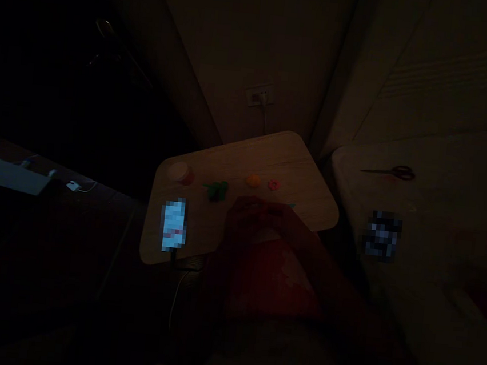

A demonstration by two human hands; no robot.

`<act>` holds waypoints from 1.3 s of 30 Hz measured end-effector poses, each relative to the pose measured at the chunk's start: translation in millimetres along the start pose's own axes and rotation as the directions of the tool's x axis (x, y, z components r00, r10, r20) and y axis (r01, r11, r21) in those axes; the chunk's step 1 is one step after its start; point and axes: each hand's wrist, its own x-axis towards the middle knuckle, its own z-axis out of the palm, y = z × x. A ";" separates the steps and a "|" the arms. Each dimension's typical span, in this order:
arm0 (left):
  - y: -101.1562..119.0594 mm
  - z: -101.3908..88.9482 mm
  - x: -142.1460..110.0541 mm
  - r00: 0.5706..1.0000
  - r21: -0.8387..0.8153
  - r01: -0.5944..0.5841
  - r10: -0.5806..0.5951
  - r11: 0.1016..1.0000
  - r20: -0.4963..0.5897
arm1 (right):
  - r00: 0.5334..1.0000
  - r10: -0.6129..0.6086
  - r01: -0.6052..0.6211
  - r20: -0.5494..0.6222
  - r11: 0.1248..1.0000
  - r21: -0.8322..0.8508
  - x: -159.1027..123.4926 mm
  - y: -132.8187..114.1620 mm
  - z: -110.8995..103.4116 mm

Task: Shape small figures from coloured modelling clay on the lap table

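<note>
In dim light my left hand (240,218) and my right hand (281,216) meet over the near edge of a small wooden table (228,158). Their fingers are curled close together, and anything between them is hidden. Just beyond the hands lie an orange lump (253,180) and a small pink flower-like ring (274,184). Left of these is a dark green clump (217,190). A tub with a pale lid (179,172) stands at the table's far left. Part of a thin bluish-green piece (292,205) shows beside my right hand.
A lit phone (173,224), blurred out, sits at the table's left with a cable below it. Scissors (393,172) and another blurred item (381,235) lie on the pale surface to the right. A wall socket (259,95) holds a plug behind the table.
</note>
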 end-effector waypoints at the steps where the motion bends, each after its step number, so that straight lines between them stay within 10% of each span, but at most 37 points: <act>1: 0.2 0.0 0.2 1.000 0.008 -0.006 0.006 1.000 0.011 | 1.000 0.008 -0.008 0.005 1.000 0.005 0.2 -0.4 -0.6; 39: 5.2 -2.7 2.5 0.996 0.043 -0.062 0.058 0.997 0.074 | 0.996 0.056 -0.061 0.074 0.996 0.061 1.3 -5.0 -6.4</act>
